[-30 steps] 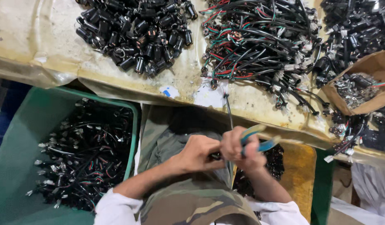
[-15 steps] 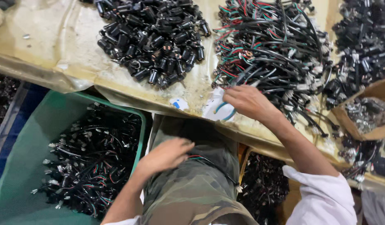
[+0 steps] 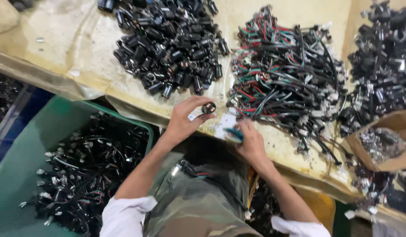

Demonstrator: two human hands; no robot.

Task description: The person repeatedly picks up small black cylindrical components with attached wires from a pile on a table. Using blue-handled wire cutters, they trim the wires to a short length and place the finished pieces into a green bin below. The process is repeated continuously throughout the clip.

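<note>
Head view, looking straight down on a worktable [image 3: 45, 66] covered in yellowed, stained sheeting, its near edge running from the left down toward the lower right. Below that edge at the left stands a green bin [image 3: 18, 175] filled with black wired parts; its far right corner sits just under the table's near edge. On the table, near the far edge and left of centre, lies a heap of black cylindrical connectors [image 3: 168, 44]. To its right, at the middle of the table, lies a tangle of wire harnesses [image 3: 286, 83] in black, red, green and white. A second heap of black parts [image 3: 383, 66] occupies the far right corner. A brown cardboard box [image 3: 400, 131] holding small metal pieces stands at the right end, close to the near edge.

The person sits at the near edge in camouflage trousers [image 3: 198, 206] and white sleeves. The left hand [image 3: 183, 120] is at the near edge, below the connector heap; thumb and fingers are pinched narrowly on one black connector [image 3: 208, 107], held just above the sheeting. The right hand [image 3: 251, 142] rests at the near edge just beside it, below the harness tangle, closed over a small blue-handled tool [image 3: 233, 134] whose end lies on a white patch on the sheeting. The two hands are near one another but apart.
</note>
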